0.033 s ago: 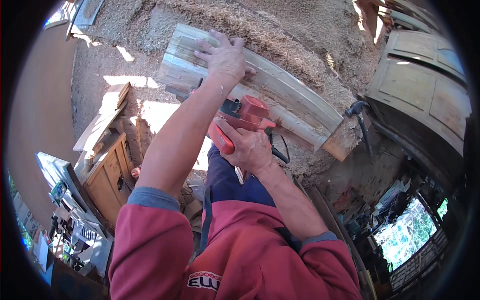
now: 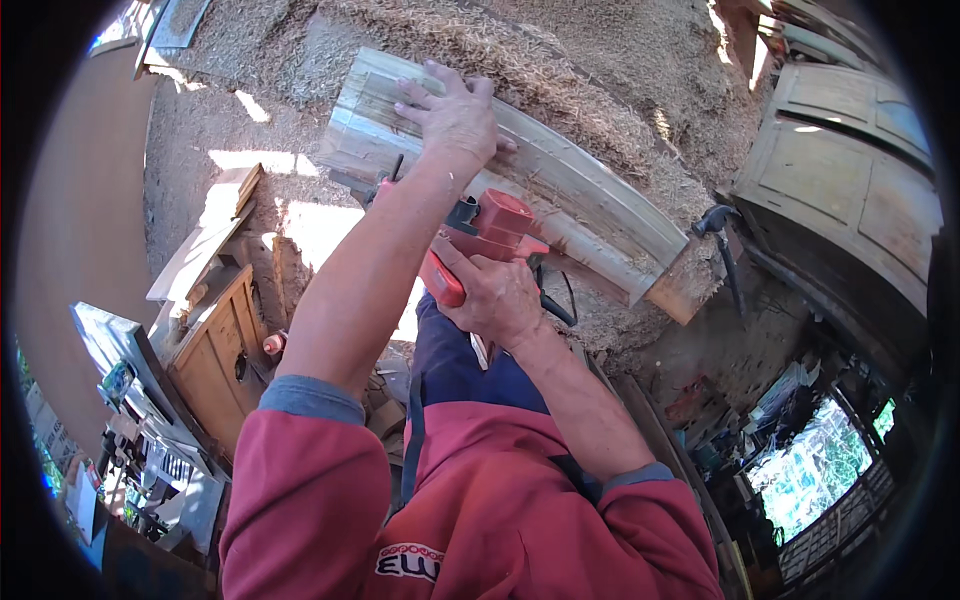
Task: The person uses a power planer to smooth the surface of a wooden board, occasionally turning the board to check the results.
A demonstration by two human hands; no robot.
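My left hand [image 2: 455, 120] rests with fingers spread on the upper end of a long, pale, moulded wooden workpiece [image 2: 590, 190], lying at a slant across the upper middle. My right hand [image 2: 490, 295] is closed round the handle of a red and black power tool [image 2: 500, 220], which looks like a planer, beside the near edge of the workpiece. My left forearm hides part of the tool. A black cord loops out to the tool's right. A hammer [image 2: 714, 222] stands at the right end of the workpiece, by an orange-brown wood block [image 2: 678, 292].
Wood shavings [image 2: 560, 40] cover the surface beyond the workpiece. Panelled cabinet doors [image 2: 840, 190] are at the right. Loose planks [image 2: 215, 230], a wooden panel [image 2: 210, 370] and stacked tools fill the left side. A bright opening shows at lower right.
My left hand and forearm have shifted very slightly to the right. The red tool and my right hand look almost the same.
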